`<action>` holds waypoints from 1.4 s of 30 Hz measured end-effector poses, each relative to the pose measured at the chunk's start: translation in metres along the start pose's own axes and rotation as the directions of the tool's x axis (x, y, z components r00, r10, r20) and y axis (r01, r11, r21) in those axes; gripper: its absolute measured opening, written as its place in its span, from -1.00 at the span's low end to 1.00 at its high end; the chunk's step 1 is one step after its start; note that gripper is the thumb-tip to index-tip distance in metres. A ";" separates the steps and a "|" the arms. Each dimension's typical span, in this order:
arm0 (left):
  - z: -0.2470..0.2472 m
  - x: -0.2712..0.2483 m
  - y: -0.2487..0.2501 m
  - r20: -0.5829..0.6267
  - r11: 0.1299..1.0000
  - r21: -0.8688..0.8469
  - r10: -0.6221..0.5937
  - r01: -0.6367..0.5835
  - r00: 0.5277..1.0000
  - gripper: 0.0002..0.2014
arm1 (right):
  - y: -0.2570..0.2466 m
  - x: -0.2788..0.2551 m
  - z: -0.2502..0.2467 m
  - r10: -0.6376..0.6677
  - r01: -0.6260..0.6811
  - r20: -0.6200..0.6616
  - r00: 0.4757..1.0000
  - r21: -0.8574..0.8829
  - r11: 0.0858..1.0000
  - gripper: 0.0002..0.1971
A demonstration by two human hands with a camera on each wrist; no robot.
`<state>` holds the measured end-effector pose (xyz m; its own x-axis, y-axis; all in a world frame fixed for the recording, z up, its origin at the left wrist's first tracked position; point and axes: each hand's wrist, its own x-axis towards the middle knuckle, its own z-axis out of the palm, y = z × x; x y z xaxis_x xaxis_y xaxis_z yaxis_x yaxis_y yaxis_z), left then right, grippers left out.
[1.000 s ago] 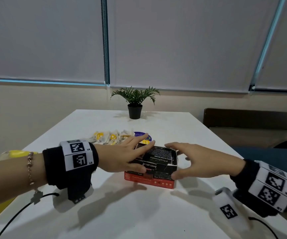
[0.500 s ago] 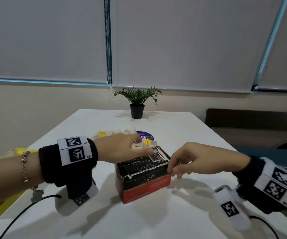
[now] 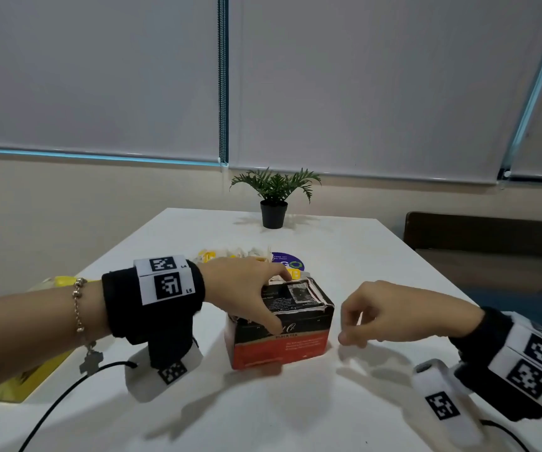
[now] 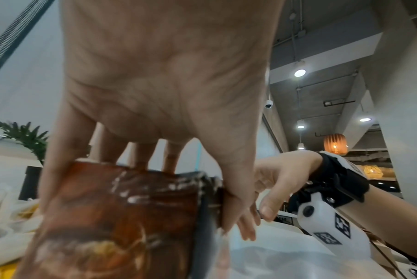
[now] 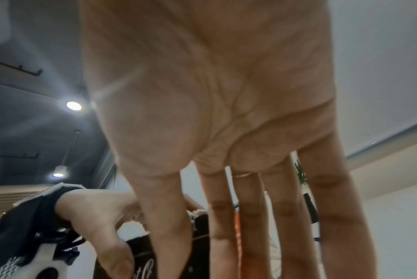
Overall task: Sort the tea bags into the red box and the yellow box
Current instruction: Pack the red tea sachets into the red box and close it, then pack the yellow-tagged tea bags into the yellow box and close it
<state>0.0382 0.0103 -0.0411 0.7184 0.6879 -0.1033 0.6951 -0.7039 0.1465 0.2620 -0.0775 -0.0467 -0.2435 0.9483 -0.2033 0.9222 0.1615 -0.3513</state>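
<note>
From the head camera, the red box stands on the white table, near its middle. The left hand grips it from above, fingers curled over the far top edge and thumb pressed on the front face. The right hand hovers just beside the box's right side, apart from it, fingers loosely bent and holding nothing. Behind the box lies a heap of tea bags, and the yellow box sits at the table's left edge under the left forearm. A potted plant stands at the far end.

From the left wrist, the left hand clasps the red box between fingers and thumb; the right hand hangs close by, slack.

From the right wrist, the right hand has its fingers fairly straight and spread, empty, with the red box partly hidden beyond them and the left hand on top of it.
</note>
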 end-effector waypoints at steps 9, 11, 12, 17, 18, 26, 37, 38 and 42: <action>0.004 0.049 0.018 -0.060 0.971 -0.201 0.119 -0.129 0.991 -0.20 | 0.015 0.026 -0.015 -0.029 0.017 -0.162 0.986 -0.070 0.997 0.09; 0.006 0.062 0.016 0.029 0.963 -0.243 0.130 -0.119 0.991 -0.12 | 0.029 0.036 -0.017 0.014 -0.029 -0.102 0.995 -0.142 0.989 -0.04; 0.004 0.067 0.011 0.065 0.964 -0.248 0.114 -0.094 0.991 -0.09 | 0.038 0.039 -0.021 0.058 -0.071 -0.079 0.995 -0.183 0.980 -0.12; -0.032 0.078 -0.052 -0.071 0.974 -0.213 -0.090 0.073 0.993 -0.24 | 0.092 0.051 -0.056 0.309 -0.301 -0.017 0.951 -0.282 0.911 -0.27; -0.039 0.077 -0.068 -0.076 0.977 -0.172 -0.137 0.123 0.988 -0.29 | 0.102 0.057 -0.062 0.336 -0.329 -0.021 0.942 -0.276 0.903 -0.26; -0.082 -0.001 -0.146 -0.045 0.937 0.038 -0.345 0.347 0.937 -0.55 | 0.134 0.115 -0.097 0.443 -0.428 -0.014 0.897 -0.285 0.858 -0.03; -0.039 -0.177 -0.200 0.180 0.822 0.104 -0.569 0.559 0.803 0.00 | 0.001 0.186 -0.022 0.122 -0.116 0.029 0.992 -0.172 0.978 0.39; -0.031 -0.184 -0.204 0.178 0.812 0.136 -0.584 0.568 0.792 -0.05 | -0.005 0.192 -0.014 0.157 -0.138 0.082 0.984 -0.199 0.970 0.40; -0.001 -0.193 -0.212 0.163 0.845 0.107 -0.535 0.524 0.829 -0.31 | -0.019 0.202 -0.007 0.214 -0.188 0.085 0.973 -0.240 0.952 0.44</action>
<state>-0.2476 0.0266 -0.0516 0.2280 0.9181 -0.3243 0.9669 -0.2528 -0.0360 0.1975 0.1132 -0.0752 -0.0653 0.9342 -0.3507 0.9962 0.0409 -0.0765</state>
